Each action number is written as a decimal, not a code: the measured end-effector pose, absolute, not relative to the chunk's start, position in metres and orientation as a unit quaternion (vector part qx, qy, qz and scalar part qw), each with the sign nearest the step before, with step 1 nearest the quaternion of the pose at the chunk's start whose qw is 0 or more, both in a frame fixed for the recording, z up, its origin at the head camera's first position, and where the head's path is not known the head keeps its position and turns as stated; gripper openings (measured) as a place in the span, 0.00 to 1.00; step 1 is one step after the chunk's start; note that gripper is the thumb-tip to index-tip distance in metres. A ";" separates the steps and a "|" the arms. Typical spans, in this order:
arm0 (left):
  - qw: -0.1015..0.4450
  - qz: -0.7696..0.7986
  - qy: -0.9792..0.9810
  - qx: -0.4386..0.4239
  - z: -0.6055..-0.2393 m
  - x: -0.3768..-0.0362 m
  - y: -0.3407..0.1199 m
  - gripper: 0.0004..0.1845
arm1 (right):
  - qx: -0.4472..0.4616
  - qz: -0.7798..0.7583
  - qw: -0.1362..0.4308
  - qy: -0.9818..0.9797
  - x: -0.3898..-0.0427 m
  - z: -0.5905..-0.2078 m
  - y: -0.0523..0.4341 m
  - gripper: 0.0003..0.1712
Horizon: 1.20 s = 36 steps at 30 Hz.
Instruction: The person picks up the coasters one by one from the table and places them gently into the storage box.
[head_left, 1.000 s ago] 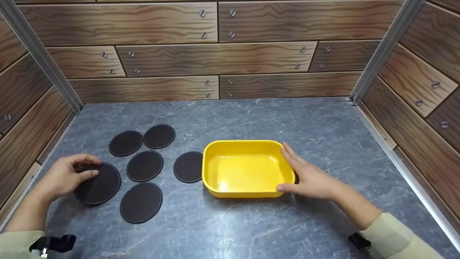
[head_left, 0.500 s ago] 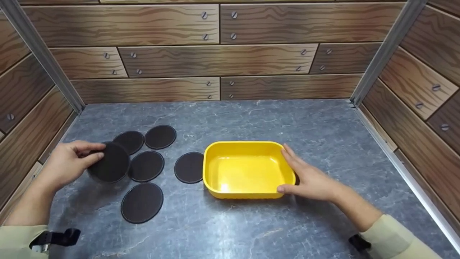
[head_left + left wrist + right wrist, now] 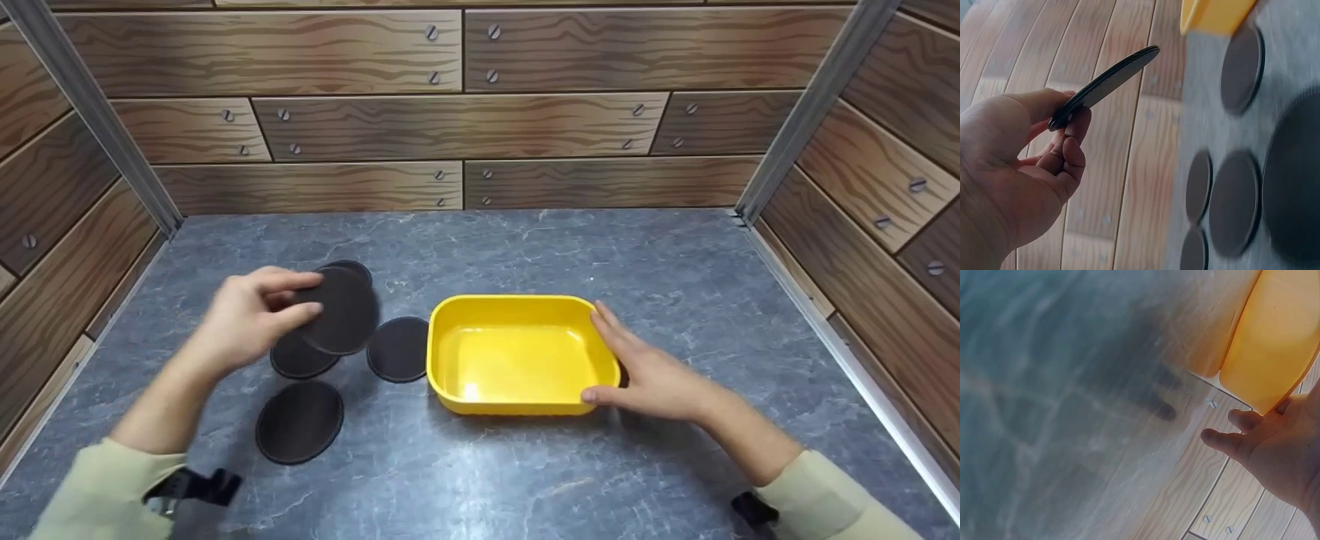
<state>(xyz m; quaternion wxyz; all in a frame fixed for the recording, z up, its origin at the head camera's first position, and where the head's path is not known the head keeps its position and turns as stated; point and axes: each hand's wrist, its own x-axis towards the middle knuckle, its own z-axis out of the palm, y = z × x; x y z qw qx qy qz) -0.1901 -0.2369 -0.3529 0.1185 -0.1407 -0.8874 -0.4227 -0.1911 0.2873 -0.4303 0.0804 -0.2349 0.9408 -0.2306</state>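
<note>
A black disc (image 3: 346, 313) hangs above other dark discs (image 3: 300, 424), pinched at its edge by the left hand (image 3: 247, 319) (the left wrist view shows it nearly edge-on). To the right, a yellow bin (image 3: 517, 409) stands on the grey table (image 3: 480, 480), the right hand (image 3: 652, 371) resting spread against its right end.

Left hand (image 3: 251, 319) raised, fingers (image 3: 289, 280) pinching; right hand (image 3: 649, 371) lower, thumb (image 3: 602, 394) spread from fingers.
</note>
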 end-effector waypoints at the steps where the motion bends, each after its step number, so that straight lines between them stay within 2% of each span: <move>1: 0.121 -0.421 -0.887 -0.148 -0.353 -0.191 -0.229 0.17 | -0.234 -0.230 0.081 0.941 -0.191 -0.430 0.287 0.68; 7: 0.118 -0.430 -0.873 -0.198 -0.357 -0.198 -0.189 0.18 | -0.235 -0.226 0.081 0.942 -0.192 -0.430 0.287 0.68; 16: 0.081 -0.449 -0.859 -0.234 -0.368 -0.209 -0.138 0.19 | -0.236 -0.224 0.078 0.942 -0.192 -0.430 0.288 0.67; 36: -0.041 -0.436 -0.866 -0.240 -0.404 -0.223 -0.051 0.23 | -0.238 -0.223 0.075 0.942 -0.192 -0.431 0.288 0.67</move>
